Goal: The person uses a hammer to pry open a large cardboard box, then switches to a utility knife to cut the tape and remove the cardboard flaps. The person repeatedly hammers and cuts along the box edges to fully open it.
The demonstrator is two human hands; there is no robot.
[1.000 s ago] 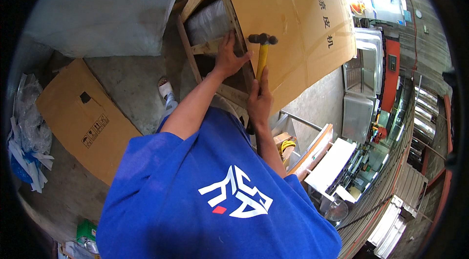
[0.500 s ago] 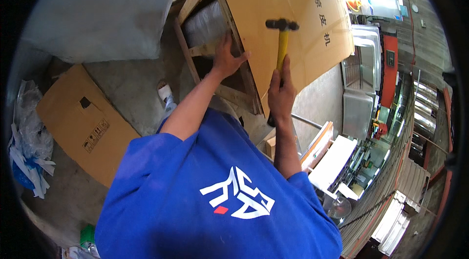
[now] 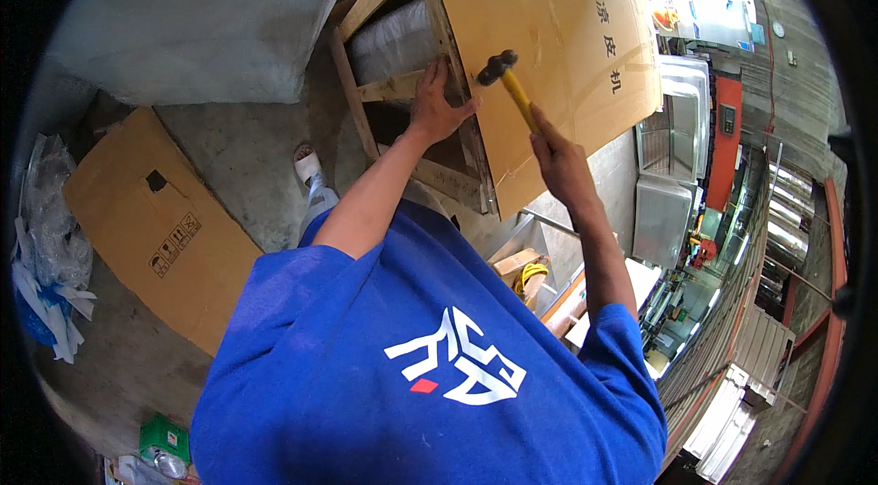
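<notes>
A large brown cardboard panel [image 3: 549,37] covers one side of a wooden crate frame [image 3: 425,176]. At the crate's corner post, my left hand [image 3: 437,107] is open, its fingers resting along the wood and its thumb stretched onto the cardboard's edge. My right hand [image 3: 560,156] is closed round the yellow handle of a hammer [image 3: 519,99]. The dark hammer head is over the cardboard, a little above and right of my left thumb. Inside the frame sits something wrapped in clear plastic [image 3: 395,42]. I cannot make out any nail.
A big plastic-covered block [image 3: 201,19] stands at the far left. On the floor lie a loose cardboard sheet [image 3: 165,220] and crumpled plastic wrap [image 3: 59,202]. To the right are metal trays [image 3: 663,220], and a box with a yellow coil [image 3: 530,280] is beside my right arm.
My right hand has moved right and slightly down, and the hammer has tilted, its head swinging left and down toward the crate's edge. My left hand stays at the post.
</notes>
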